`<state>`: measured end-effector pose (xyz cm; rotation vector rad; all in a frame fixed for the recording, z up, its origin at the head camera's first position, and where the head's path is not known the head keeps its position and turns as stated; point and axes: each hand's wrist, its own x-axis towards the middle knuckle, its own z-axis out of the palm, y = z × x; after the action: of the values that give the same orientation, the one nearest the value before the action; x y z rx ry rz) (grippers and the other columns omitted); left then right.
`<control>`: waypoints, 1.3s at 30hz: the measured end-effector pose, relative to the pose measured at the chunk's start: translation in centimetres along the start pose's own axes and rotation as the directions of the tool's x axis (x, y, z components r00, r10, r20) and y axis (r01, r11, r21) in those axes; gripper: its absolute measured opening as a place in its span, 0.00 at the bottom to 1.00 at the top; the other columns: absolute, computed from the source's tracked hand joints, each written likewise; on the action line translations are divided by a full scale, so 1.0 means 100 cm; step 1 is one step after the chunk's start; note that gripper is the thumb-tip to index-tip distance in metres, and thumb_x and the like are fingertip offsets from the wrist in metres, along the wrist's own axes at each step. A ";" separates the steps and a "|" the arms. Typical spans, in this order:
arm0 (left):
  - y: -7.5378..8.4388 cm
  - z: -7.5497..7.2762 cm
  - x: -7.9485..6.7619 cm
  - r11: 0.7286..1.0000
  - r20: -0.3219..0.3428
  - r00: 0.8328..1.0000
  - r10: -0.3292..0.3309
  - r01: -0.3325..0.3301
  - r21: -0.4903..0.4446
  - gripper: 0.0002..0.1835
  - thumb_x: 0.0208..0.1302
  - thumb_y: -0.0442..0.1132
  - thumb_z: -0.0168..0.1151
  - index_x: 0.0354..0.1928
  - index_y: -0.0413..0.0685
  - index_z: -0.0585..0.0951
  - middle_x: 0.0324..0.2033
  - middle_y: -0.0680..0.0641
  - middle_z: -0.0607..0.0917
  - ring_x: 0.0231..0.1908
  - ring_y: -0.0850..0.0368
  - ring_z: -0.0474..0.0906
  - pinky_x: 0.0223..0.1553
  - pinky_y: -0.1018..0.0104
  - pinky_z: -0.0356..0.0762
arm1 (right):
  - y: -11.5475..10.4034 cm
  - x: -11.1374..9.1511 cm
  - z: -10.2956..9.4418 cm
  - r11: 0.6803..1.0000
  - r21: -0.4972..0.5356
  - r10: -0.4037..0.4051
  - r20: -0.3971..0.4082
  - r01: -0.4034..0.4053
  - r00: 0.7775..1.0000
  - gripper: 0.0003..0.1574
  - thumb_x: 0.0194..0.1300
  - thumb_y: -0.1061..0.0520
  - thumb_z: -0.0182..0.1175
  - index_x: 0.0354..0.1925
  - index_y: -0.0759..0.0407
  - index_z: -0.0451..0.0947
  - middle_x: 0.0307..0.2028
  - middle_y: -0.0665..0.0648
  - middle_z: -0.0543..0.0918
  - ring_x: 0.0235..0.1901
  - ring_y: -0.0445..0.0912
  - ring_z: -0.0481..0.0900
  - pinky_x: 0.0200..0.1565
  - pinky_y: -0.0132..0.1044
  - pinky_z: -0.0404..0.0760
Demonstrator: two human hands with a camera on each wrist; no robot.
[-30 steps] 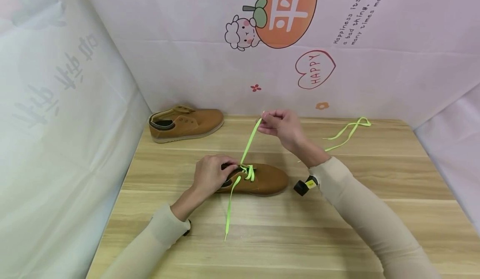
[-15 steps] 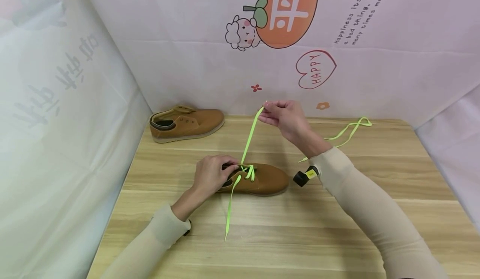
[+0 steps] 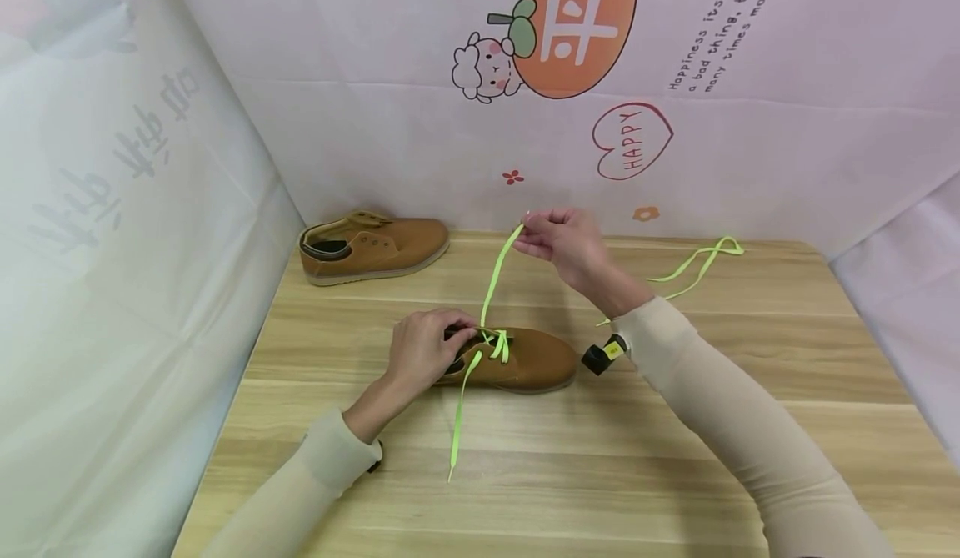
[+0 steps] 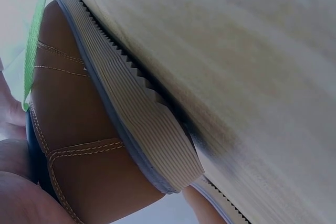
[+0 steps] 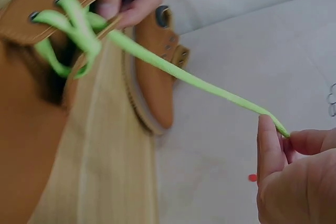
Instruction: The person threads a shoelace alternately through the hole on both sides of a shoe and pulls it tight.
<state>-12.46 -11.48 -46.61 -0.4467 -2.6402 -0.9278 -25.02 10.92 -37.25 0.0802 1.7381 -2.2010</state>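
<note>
A brown shoe (image 3: 536,358) rests on the wooden table, toe to the right, with a neon-green shoelace (image 3: 495,279) threaded through its front eyelets. My left hand (image 3: 426,343) pinches the far eyelet flap near the shoe's opening; its fingertips (image 5: 109,9) show there in the right wrist view. Up beyond the shoe, my right hand (image 3: 567,245) pinches one end of the lace between thumb and fingers. That end rises from the far flap in a slight bow. The lace's other end hangs over the near side onto the table. From the left wrist, the shoe's ridged sole (image 4: 126,93) appears.
An unlaced second brown shoe (image 3: 375,249) stands at the back left, by the printed backdrop (image 3: 375,124). Another green shoelace (image 3: 701,266) lies loose at the back right of the table (image 3: 600,475). White sheets hang at both sides.
My right hand rose slightly with the lace end, then dipped a little, and the lace slackened into a gentle curve. The left hand and the shoe stayed in place.
</note>
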 end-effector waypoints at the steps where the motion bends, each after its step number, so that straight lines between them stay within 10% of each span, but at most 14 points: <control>1: 0.000 0.000 0.000 1.000 -0.004 1.000 -0.002 0.002 0.002 0.03 0.62 0.39 0.79 0.37 0.55 0.93 0.36 0.55 0.93 0.26 0.63 0.84 0.23 0.63 0.75 | 0.003 0.001 0.000 1.000 -0.025 0.004 0.005 -0.004 1.000 0.07 0.78 0.68 0.59 0.46 0.74 0.81 0.38 0.62 0.86 0.37 0.49 0.88 0.50 0.41 0.88; 14: 0.002 -0.001 0.001 1.000 -0.010 1.000 -0.021 0.021 -0.009 0.04 0.62 0.40 0.79 0.36 0.58 0.92 0.37 0.56 0.93 0.35 0.58 0.90 0.30 0.56 0.82 | 0.053 0.004 -0.003 0.945 -0.325 0.059 0.102 -0.023 0.993 0.06 0.75 0.73 0.57 0.47 0.77 0.78 0.42 0.65 0.87 0.43 0.54 0.89 0.55 0.50 0.86; 22: 0.003 -0.001 0.001 0.998 0.007 0.998 -0.056 0.056 0.005 0.03 0.63 0.41 0.78 0.37 0.58 0.92 0.37 0.56 0.93 0.33 0.59 0.89 0.29 0.57 0.81 | 0.072 -0.002 -0.006 0.774 -0.632 0.096 0.181 0.041 0.979 0.09 0.75 0.68 0.59 0.47 0.76 0.81 0.44 0.73 0.89 0.48 0.65 0.89 0.52 0.52 0.87; 39: 0.001 -0.012 0.000 0.990 0.078 0.996 -0.054 0.063 -0.123 0.05 0.65 0.41 0.76 0.42 0.56 0.92 0.43 0.56 0.92 0.48 0.54 0.89 0.48 0.50 0.86 | 0.071 -0.011 -0.039 0.555 -0.812 0.060 0.259 0.183 0.964 0.21 0.80 0.57 0.57 0.59 0.72 0.81 0.48 0.67 0.89 0.49 0.60 0.89 0.55 0.50 0.85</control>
<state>-12.25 -12.21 -45.67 -0.4432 -2.6841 -1.1217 -22.48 13.46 -44.59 -0.4880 2.4349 -1.1028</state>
